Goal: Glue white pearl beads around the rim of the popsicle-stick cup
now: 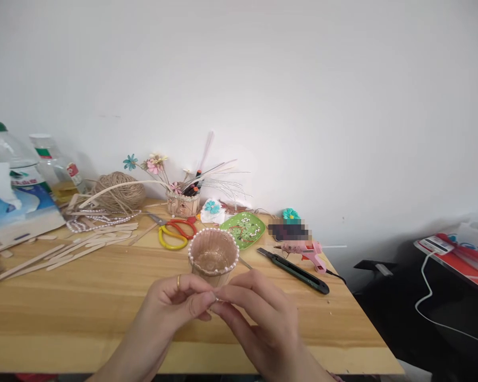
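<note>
My left hand (179,305) and my right hand (258,307) meet fingertip to fingertip near the front of the table. Both are closed in a pinch around something tiny and pale, too small to name. Right behind them stands a wooden-sided cup (214,252) with a rim of white beads, upright and open at the top. My fingers hide its lower front. Beyond the cup lies a green dish (253,241) of small beads. To its left are scissors (173,236) with red and yellow handles.
A utility knife (295,271) and a pink glue gun (308,253) lie at the right. Flat wooden sticks (63,260), a twine ball (121,192) and bottles (14,154) crowd the left. A small pot (183,205) holding flowers and pens stands against the wall.
</note>
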Tool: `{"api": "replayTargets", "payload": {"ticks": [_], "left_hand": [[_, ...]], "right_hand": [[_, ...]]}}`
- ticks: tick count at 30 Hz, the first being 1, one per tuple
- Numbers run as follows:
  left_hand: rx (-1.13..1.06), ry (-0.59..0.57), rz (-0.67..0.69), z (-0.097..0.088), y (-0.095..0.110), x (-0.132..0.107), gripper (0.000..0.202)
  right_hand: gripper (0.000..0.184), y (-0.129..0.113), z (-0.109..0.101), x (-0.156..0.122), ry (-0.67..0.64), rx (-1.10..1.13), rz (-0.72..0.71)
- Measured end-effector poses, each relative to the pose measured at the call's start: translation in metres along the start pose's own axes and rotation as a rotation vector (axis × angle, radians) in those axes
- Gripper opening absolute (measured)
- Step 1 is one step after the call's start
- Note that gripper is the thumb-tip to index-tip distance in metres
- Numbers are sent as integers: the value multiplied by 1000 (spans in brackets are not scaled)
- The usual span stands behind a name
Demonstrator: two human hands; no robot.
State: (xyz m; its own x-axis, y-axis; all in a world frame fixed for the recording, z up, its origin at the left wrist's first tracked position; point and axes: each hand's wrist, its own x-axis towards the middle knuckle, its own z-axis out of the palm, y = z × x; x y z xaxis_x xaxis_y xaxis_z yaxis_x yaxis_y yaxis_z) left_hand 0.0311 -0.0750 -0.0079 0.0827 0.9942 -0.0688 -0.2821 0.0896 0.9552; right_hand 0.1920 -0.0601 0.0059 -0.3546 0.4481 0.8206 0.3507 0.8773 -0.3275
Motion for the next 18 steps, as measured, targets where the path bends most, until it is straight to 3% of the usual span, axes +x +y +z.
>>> {"api": "replayTargets", "payload": {"ticks": [6, 12, 18], "left_hand": [[145, -7, 202, -12, -6, 0, 12], [263, 30, 341, -10, -9, 1, 13], [614, 134, 759, -5, -5, 3, 18]], "right_hand": [[9, 4, 3, 1, -57, 124, 59], [9, 11, 7, -2, -95, 154, 79], [11, 11, 10, -7, -62, 102, 72]]}}
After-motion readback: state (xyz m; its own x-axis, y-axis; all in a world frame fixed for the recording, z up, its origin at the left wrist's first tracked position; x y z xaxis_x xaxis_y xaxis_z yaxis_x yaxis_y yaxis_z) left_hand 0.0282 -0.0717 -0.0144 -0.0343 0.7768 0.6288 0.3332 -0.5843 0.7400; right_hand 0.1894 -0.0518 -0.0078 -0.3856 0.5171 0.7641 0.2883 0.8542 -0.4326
